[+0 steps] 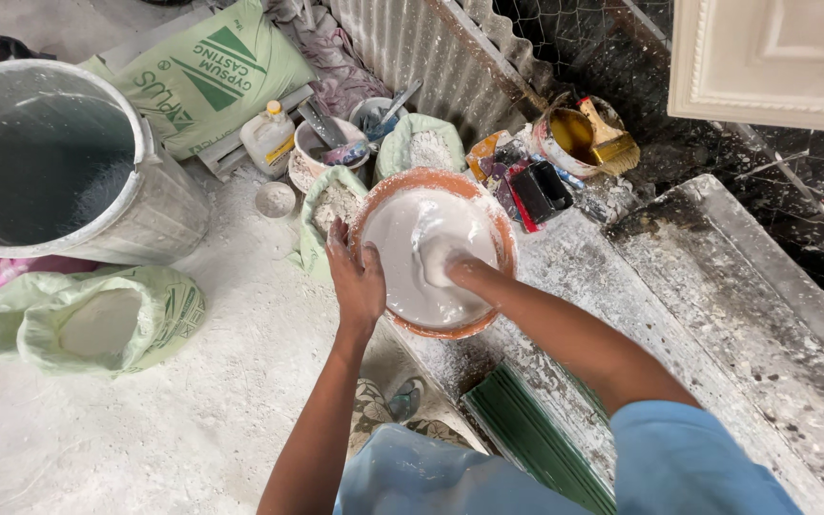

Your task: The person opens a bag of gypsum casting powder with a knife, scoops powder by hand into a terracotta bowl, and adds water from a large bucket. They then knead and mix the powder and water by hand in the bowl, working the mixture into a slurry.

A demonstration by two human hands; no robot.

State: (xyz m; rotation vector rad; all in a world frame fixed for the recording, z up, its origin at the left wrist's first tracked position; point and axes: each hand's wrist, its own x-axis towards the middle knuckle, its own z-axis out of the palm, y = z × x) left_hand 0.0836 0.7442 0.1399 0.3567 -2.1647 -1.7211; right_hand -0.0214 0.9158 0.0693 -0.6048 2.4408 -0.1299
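A long grey workbench (717, 315), spattered white, runs from the near right toward the far middle. Far left on the dusty floor stands a big grey drum (159, 205) holding dark water. Behind it a green sack (212, 81) leans against corrugated sheet, and near left an open green bag (97, 324) shows white powder inside. A green ribbed moulding (526, 434) lies at the bench's near edge.

The orange bowl (498, 234) sits on the far end of the bench, at the middle of the scene, filled with smooth white paste. The left hand (357, 277) lies flat on the bowl's left rim, fingers together and curled over the edge. The right hand (445, 267) is sunk in the paste, coated white; whether its fingers are apart or together cannot be told.

Beyond the bowl stand two smaller open bags of powder, a white bottle (269, 138), and a tub with a yellow brush (607, 143).
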